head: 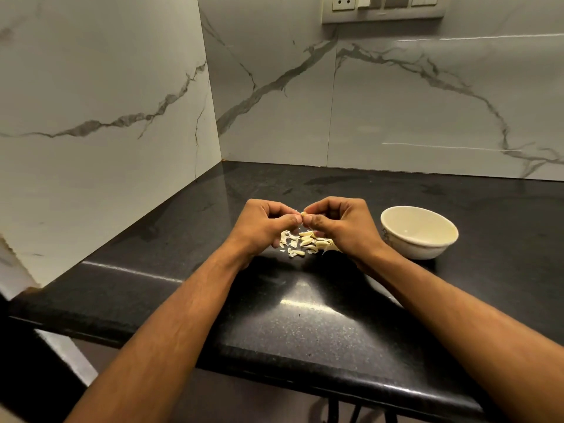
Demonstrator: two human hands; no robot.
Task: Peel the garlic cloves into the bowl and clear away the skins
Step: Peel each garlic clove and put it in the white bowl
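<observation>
left hand [265, 222] + right hand [338, 222]: fingertips pinch one garlic clove [303, 214] | clove: light, firm, papery brittle skin | grip: its ends | bowl [419, 232] near

Home kitchen: stone countertop [305, 315], marble backsplash [396, 102].

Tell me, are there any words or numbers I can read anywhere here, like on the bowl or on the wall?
No words or numbers can be read anywhere in this picture.
The bowl has a small dark mark low on its outer left side, too small and blurred to read.
The switch panel on the wall shows only sockets and switches, no lettering.
The countertop and the marble wall tiles carry no text.
</observation>
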